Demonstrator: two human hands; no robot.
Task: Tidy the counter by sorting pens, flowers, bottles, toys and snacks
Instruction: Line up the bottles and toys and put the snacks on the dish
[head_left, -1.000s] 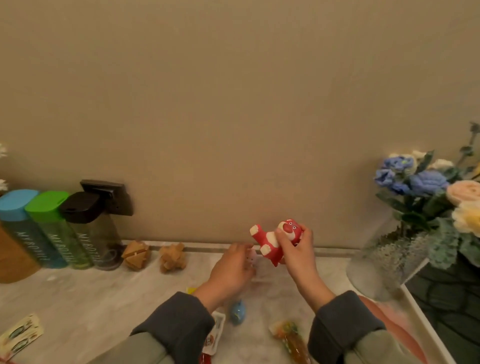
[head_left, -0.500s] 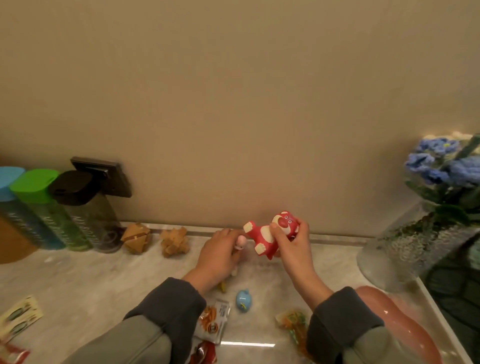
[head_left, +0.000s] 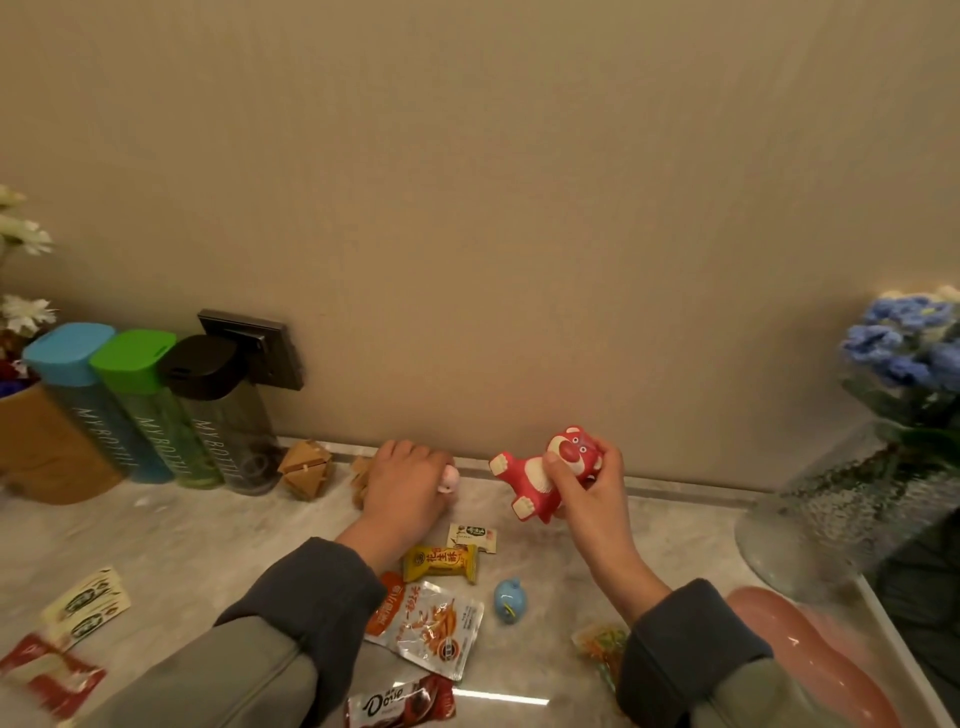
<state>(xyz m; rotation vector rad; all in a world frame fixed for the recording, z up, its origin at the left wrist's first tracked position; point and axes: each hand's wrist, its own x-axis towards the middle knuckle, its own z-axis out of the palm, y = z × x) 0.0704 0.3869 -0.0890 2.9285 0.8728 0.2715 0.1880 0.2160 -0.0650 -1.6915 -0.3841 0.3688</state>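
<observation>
My right hand (head_left: 589, 486) grips a red bear toy (head_left: 540, 478) by its head, held just above the counter near the wall. My left hand (head_left: 402, 488) is down on the counter at the wall, fingers curled over a small pink toy (head_left: 449, 478) that peeks out at its right side. A wooden puzzle (head_left: 306, 467) sits left of it; a second one (head_left: 359, 480) is mostly hidden behind that hand. A small blue toy (head_left: 510, 600) lies between my forearms. Snack packets (head_left: 434, 621) lie below my left hand.
Three bottles with blue (head_left: 70, 353), green (head_left: 135, 358) and black (head_left: 200, 366) caps stand against the wall at left, beside a brown pot (head_left: 47, 452) with white flowers. A glass vase (head_left: 841, 499) of blue flowers stands right. More snack packets (head_left: 85, 605) lie front left.
My left hand slid left along the wall toward the wooden puzzles with the pink toy under it. The right hand kept the red bear and shifted slightly right. The view tilted down.
</observation>
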